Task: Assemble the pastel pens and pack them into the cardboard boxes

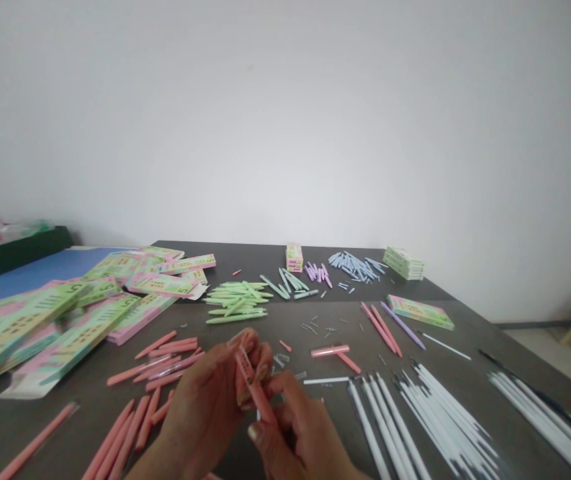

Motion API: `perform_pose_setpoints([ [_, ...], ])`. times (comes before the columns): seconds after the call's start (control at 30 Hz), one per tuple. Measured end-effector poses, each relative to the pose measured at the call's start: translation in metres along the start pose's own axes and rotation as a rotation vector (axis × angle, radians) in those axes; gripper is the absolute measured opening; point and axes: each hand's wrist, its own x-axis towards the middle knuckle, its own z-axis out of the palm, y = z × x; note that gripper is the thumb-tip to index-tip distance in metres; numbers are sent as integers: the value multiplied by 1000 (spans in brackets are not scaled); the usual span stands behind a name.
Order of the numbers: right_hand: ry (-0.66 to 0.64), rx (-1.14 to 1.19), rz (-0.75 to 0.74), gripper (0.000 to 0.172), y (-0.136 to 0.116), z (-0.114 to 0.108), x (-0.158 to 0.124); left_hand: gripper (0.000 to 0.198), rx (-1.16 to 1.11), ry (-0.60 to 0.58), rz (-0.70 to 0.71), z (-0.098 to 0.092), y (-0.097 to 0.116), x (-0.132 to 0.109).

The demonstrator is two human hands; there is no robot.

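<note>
My left hand (pixel 210 407) is closed, its fingertips pinching the upper end of a pink pen barrel (pixel 261 401) with small dark marks on it. My right hand (pixel 305 427) is closed around the barrel's lower end. The two hands meet over the near part of the dark table; what lies inside the left fingers is partly hidden. Pink pen barrels (pixel 120 433) lie beside and behind the left wrist. White pen refills (pixel 390 420) are spread just right of the right hand. A pink pen piece (pixel 329 351) and small clear parts lie beyond the hands.
Printed cartons (pixel 65 313) cover the left side. Farther back are green pen barrels (pixel 238 299), purple ones (pixel 318 274), blue ones (pixel 358 267) and a stack of boxes (pixel 403 263). More refills (pixel 540 413) lie at right. A dark green tray (pixel 20 252) stands far left.
</note>
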Motion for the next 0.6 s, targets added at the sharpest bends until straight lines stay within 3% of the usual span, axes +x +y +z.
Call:
perform_pose_setpoints([
  [0.43,32,-188,8,23,-5,1,-4,29,11,-17,-4,0,1,-2],
  [0.6,92,-391,-37,18,-3,3,-6,25,51,93,113,-5,17,-1],
])
